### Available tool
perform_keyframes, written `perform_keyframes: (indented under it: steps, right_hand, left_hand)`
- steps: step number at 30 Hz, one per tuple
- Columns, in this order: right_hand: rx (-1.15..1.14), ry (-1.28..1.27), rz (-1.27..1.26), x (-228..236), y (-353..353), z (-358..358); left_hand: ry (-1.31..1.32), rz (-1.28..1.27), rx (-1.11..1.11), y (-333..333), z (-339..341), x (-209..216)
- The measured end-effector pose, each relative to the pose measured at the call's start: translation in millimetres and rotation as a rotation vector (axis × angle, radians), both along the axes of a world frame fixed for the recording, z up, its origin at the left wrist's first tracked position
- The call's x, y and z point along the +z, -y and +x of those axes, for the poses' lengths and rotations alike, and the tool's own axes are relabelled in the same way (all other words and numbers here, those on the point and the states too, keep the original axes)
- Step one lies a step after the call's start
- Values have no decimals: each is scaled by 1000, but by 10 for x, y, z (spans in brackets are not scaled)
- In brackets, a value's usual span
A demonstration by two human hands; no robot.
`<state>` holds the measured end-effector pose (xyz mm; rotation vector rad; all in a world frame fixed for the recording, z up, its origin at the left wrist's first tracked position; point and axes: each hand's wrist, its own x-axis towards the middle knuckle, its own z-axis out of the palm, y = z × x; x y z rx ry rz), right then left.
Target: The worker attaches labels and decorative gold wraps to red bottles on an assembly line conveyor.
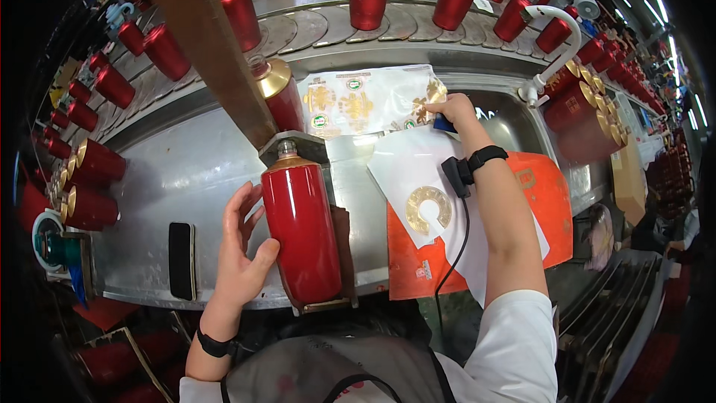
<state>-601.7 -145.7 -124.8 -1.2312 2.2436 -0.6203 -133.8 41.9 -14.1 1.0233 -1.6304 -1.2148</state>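
A glossy red bottle (300,231) with a gold shoulder and clear neck lies tilted in a metal holder in front of me. My left hand (246,250) is beside it, fingers apart, the thumb against the bottle's left side. At the right end of a decal sheet (339,119) printed with gold motifs, my right hand (456,110) is closed around a small dark-blue flat piece (443,124). Its fingertips touch the sheet's gold edge. Below that hand, a white sheet (395,157) bears a gold ring-shaped decal (429,210).
An orange mat (406,272) lies under the white paper. A wooden post (212,45) rises beside another red bottle (282,97). Red bottles ride a curved conveyor (328,26) behind. A phone (181,261) lies at left; a white faucet (570,33) arches over a sink at right.
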Motion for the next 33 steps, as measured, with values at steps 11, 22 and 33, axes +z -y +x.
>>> perform_keyframes:
  steps: [11,22,33]
  right_hand:
    - [-171,-313,-185,442,-352,-523]
    - [126,-652,-324,1919,-1102,-232]
    - [753,-227,-448,3003,-2268,1839]
  left_hand:
    - [229,-111,-81,-104,197,1]
    - [447,-271,-222,-327,122,72]
    - [318,-337,-16,-332,-59,-218]
